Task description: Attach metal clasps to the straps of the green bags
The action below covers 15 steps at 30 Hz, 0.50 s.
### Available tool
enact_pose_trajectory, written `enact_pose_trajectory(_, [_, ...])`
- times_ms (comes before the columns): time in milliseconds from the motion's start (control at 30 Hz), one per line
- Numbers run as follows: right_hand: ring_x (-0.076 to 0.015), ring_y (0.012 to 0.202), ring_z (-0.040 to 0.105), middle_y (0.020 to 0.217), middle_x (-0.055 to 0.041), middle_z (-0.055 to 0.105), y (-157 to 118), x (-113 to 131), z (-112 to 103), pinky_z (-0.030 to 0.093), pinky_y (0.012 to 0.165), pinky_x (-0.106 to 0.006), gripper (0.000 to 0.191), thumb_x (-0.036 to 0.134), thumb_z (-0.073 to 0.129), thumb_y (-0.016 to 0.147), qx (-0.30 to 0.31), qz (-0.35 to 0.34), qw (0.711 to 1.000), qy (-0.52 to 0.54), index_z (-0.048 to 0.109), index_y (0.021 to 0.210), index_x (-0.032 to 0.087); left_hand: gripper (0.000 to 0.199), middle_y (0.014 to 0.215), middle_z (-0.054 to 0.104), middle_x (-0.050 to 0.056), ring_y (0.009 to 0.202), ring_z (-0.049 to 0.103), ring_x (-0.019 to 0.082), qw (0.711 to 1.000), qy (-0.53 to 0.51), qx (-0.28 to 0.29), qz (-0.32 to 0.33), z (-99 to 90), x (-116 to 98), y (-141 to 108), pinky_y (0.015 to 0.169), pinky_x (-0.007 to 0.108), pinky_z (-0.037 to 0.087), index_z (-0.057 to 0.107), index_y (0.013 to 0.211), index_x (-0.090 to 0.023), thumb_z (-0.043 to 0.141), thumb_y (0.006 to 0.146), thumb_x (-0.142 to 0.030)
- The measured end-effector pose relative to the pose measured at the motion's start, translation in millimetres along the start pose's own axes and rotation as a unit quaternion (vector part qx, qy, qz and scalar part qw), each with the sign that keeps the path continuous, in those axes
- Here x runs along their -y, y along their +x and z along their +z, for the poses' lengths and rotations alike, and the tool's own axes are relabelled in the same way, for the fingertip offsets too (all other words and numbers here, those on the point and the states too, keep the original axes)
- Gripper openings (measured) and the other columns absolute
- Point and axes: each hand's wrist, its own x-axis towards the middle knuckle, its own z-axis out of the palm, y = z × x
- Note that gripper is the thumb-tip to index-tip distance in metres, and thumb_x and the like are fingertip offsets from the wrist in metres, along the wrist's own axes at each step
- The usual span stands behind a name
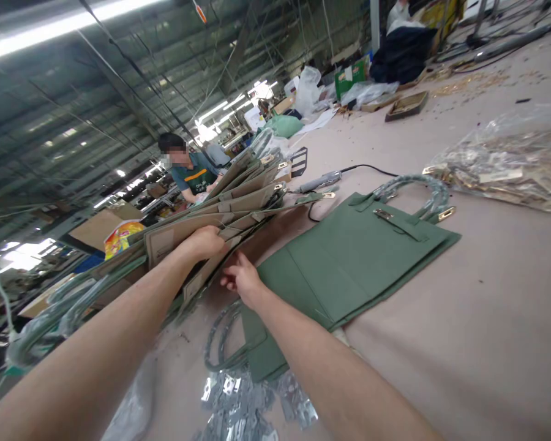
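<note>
A stack of green handbag pieces [179,239], tan side up, leans across the table's left side. My left hand [206,243] reaches into it, fingers curled over the edge of one bag panel; its fingertips are partly hidden. Close by at the stack's lower edge is my right hand [244,280], fingers partly bent and apart, with nothing visible in them. Whether it touches the stack I cannot tell. Under my right forearm lies a flat green handbag [340,257] with plastic-wrapped handles [436,193] and a metal clasp [384,214].
Loose silvery metal plates [239,404] lie at the near edge. A corded tool [320,182] rests behind the bag. At right sits a clear plastic bag of metal parts [509,165], with a shallow tray [407,106] farther back. Another person [195,174] works beyond the stack.
</note>
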Motion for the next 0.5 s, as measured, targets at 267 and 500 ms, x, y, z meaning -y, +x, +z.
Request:
enact_pose_trajectory(267, [-0.0236,0.07,0.069,0.073,-0.0012,0.062,-32.3,24.7,1.2,0.056,0.062,-0.035,0.041,0.017,0.062,0.071,-0.009,0.056,0.97,-0.238,0.053,0.11,0.017,0.026,0.101,0.081,0.012,0.1,0.075,0.026,0.999,-0.019,0.007,0.044,6.0,-7.1,-15.1,0.083,0.024,0.055,0.078,0.099,-0.014,0.065,0.078,-0.019])
enact_pose_trajectory(500, [-0.0472,0.144,0.042,0.153,-0.0206,0.052,-132.4,128.1,-58.8,0.036,0.117,-0.064,0.087,0.048,0.092,0.053,0.265,-0.112,0.684,-0.67,0.064,0.131,0.019,0.03,0.11,0.08,0.013,0.104,0.074,0.027,0.998,-0.03,0.006,0.06,8.2,-6.3,-22.3,0.087,0.025,0.055,0.079,0.104,-0.016,0.065,0.077,-0.017])
